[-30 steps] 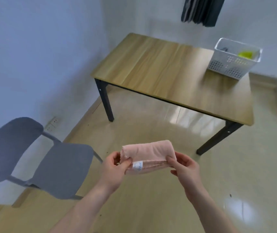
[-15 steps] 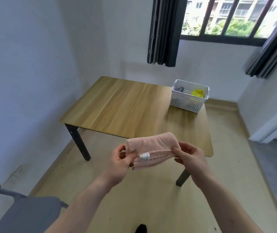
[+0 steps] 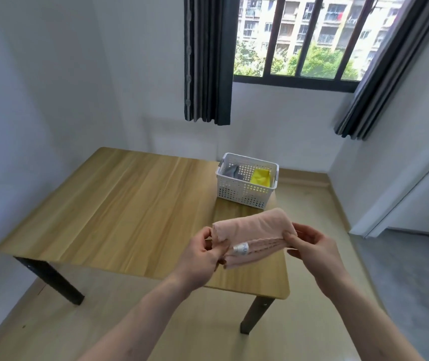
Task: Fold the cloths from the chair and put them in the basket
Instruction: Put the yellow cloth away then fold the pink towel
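Pinching each end of the folded pink cloth (image 3: 253, 231) with my left hand (image 3: 203, 256) and right hand (image 3: 310, 246), I held it, white tag showing, near the basket (image 3: 244, 195).

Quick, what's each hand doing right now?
Left hand: pinches one end of the folded pink cloth.
Right hand: pinches the cloth's other end.

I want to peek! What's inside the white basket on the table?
Inside the white basket you can see a folded grey cloth on the left side and a yellow cloth on the right. The basket's front wall hides anything lying lower down.
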Action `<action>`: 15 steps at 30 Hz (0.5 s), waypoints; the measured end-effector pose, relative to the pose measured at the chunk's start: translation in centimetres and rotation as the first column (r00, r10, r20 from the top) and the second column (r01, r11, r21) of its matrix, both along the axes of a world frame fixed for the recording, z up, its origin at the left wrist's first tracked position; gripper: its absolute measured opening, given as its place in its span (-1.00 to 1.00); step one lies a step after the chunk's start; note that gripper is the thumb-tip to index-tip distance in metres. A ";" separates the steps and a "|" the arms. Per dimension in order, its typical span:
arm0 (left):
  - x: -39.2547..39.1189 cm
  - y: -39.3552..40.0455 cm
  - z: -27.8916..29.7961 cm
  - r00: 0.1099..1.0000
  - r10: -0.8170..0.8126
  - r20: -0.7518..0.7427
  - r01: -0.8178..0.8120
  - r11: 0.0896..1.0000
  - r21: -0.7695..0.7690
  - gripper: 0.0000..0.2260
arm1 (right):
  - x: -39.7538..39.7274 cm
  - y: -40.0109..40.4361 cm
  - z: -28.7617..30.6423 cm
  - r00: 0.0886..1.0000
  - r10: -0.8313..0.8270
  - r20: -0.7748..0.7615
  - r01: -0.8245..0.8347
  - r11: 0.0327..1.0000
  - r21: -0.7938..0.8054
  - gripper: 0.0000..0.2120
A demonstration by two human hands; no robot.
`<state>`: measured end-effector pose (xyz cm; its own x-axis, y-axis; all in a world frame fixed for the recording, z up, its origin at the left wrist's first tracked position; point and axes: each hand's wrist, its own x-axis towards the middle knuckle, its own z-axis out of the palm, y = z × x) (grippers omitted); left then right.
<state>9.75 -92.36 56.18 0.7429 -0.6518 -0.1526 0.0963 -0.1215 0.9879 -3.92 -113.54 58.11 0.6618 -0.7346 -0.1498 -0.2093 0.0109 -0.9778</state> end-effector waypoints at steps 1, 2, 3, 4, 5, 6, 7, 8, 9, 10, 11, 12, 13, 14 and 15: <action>0.5 -1.9 -0.1 1.000 0.012 0.006 -0.012 1.000 0.007 -0.91 | 0.6 -2.0 -0.2 1.000 0.007 0.004 -0.007 1.000 0.002 -0.80; 1.0 -3.8 -0.3 0.999 0.031 0.009 -0.031 0.999 0.014 -0.92 | 1.3 -4.1 -0.3 1.000 0.021 0.008 -0.021 1.000 0.002 -0.81; 1.4 -5.5 -0.5 0.998 0.056 0.009 -0.056 0.998 0.021 -0.93 | 2.0 -6.0 -0.4 0.999 0.038 0.012 -0.038 0.999 0.003 -0.81; 1.7 -7.2 -0.7 0.996 0.084 0.003 -0.084 0.996 0.026 -0.96 | 2.8 -7.9 -0.5 0.998 0.059 0.018 -0.059 0.998 0.006 -0.82; 1.8 -8.9 -0.8 0.994 0.113 -0.005 -0.113 0.993 0.030 -0.97 | 3.5 -9.9 -0.6 0.996 0.081 0.020 -0.082 0.997 0.009 -0.83; 1.9 -10.5 -0.9 0.989 0.146 -0.016 -0.145 0.989 0.037 -0.97 | 4.3 -11.9 -0.6 0.994 0.105 0.015 -0.105 0.994 0.014 -0.84; 2.0 -11.9 -1.0 0.983 0.180 -0.028 -0.179 0.983 0.046 -0.95 | 5.2 -13.6 -0.7 0.992 0.128 0.008 -0.128 0.992 0.016 -0.85; 2.1 -13.2 -1.2 0.977 0.211 -0.032 -0.209 0.976 0.057 -0.93 | 6.1 -15.3 -0.9 0.988 0.154 0.001 -0.154 0.988 0.017 -0.85; 2.4 -14.4 -1.4 0.971 0.237 -0.027 -0.235 0.969 0.073 -0.91 | 7.1 -17.0 -1.0 0.982 0.187 -0.009 -0.187 0.982 0.017 -0.85; 2.7 -15.5 -1.5 0.965 0.260 -0.021 -0.257 0.961 0.098 -0.89 | 8.3 -18.5 -1.1 0.975 0.219 -0.023 -0.219 0.976 0.017 -0.85; 3.3 -16.4 -1.7 0.961 0.275 -0.011 -0.271 0.954 0.127 -0.86 | 9.6 -19.9 -1.2 0.969 0.243 -0.036 -0.243 0.970 0.018 -0.85; 3.8 -17.3 -1.7 0.960 0.281 -0.001 -0.278 0.948 0.153 -0.83 | 10.9 -21.0 -1.2 0.964 0.263 -0.044 -0.262 0.965 0.020 -0.85; 4.4 -18.1 -1.8 0.957 0.292 -0.001 -0.287 0.943 0.169 -0.82 | 12.2 -22.1 -1.2 0.958 0.283 -0.051 -0.282 0.959 0.018 -0.85; 5.1 -19.0 -1.7 0.951 0.308 -0.004 -0.303 0.937 0.176 -0.81 | 13.6 -23.0 -1.3 0.952 0.301 -0.058 -0.301 0.954 0.016 -0.86; 5.9 -19.9 -1.7 0.945 0.328 -0.009 -0.321 0.929 0.182 -0.82 | 15.1 -23.9 -1.3 0.947 0.316 -0.064 -0.316 0.949 0.012 -0.86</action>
